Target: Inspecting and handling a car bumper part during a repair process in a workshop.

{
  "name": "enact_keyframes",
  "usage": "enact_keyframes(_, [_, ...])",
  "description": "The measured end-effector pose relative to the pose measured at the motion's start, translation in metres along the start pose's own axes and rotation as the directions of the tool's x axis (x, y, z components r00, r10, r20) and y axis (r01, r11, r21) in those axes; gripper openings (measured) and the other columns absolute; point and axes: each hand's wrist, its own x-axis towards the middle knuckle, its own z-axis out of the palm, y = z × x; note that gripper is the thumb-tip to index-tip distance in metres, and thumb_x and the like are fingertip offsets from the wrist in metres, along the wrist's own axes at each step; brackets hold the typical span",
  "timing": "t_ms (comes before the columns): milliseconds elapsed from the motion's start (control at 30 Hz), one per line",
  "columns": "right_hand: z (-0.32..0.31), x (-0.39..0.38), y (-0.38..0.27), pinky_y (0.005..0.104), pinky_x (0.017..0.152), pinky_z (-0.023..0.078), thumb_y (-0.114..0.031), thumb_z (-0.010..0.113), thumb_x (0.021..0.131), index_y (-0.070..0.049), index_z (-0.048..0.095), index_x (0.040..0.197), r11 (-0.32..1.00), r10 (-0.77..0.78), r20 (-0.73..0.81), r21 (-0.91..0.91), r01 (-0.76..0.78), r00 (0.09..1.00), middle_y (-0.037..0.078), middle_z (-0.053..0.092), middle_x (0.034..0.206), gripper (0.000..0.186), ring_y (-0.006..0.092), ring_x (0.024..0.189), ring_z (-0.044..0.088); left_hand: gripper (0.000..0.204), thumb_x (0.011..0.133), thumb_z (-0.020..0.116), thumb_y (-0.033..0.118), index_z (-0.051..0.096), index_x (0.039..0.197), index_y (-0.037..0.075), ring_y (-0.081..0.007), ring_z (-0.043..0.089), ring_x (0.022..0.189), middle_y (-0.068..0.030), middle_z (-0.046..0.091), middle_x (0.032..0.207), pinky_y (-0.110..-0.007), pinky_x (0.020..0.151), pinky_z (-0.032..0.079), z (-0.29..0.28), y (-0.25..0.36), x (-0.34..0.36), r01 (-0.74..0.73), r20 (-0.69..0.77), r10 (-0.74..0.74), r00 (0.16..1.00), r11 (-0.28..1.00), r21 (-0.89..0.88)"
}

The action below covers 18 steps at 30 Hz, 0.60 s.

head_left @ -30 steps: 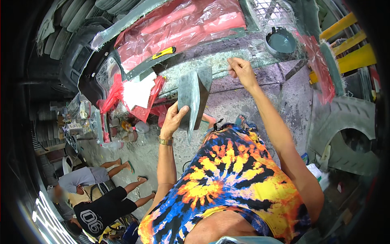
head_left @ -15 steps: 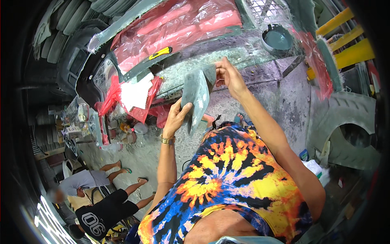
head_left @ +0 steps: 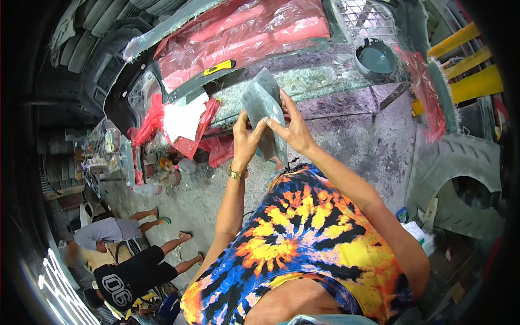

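Observation:
Both my hands hold a grey, bent, sheet-like piece [head_left: 262, 102] in front of my body. It is smooth, folded along its length, with paler patches; I cannot make out its exact kind. My left hand [head_left: 247, 140] grips its lower left side, and a gold watch [head_left: 237, 173] is on that wrist. My right hand [head_left: 295, 130] holds the right side, its thumb close to the left thumb and its fingers partly behind the piece. Just beyond lies a large grey moulded panel [head_left: 303, 81] with rough fibre edges. A yellow and black utility knife [head_left: 219, 67] rests on its ledge.
Red plastic film [head_left: 249, 32] covers part of the panel. A dark bowl of grey liquid [head_left: 375, 58] sits at the far right. White sheets [head_left: 184, 120] lie on the left. Yellow bars [head_left: 460, 89] and a grey fender [head_left: 457, 168] stand right. Two people [head_left: 135, 271] are lower left.
My right hand has come down from the piece's upper corner to grip its right side near my left hand. The piece is turned and raised slightly.

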Motion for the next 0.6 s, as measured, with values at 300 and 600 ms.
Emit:
enact_keyframes(300, [-0.020,0.004,-0.008,0.0375,0.102,0.039,-0.026,0.074,0.077,-0.003,0.029,0.145,0.984,-0.094,0.067,-0.149,0.103,0.993,0.020,0.045,0.136,0.085,0.0296,0.122,0.048,0.054,0.079,0.077,0.022,0.049,0.118,-0.001,-0.0128,0.056,0.087,-0.0064,0.057,0.106,-0.028,0.076,0.048,-0.007,0.024,0.032,-0.212,0.016,0.217,0.976,0.936,0.280])
enact_keyframes(600, [-0.044,-0.004,0.001,0.0383,0.101,0.040,-0.031,0.076,0.073,-0.006,0.035,0.143,0.899,0.001,0.137,-0.435,0.059,0.991,0.019,0.050,0.131,0.085,0.0320,0.120,0.050,0.031,0.093,0.059,0.028,0.062,0.103,-0.001,-0.0152,0.059,0.081,-0.0110,0.065,0.092,-0.029,0.069,0.046,-0.006,-0.025,0.052,0.023,-0.175,-0.026,0.984,1.000,-0.018])
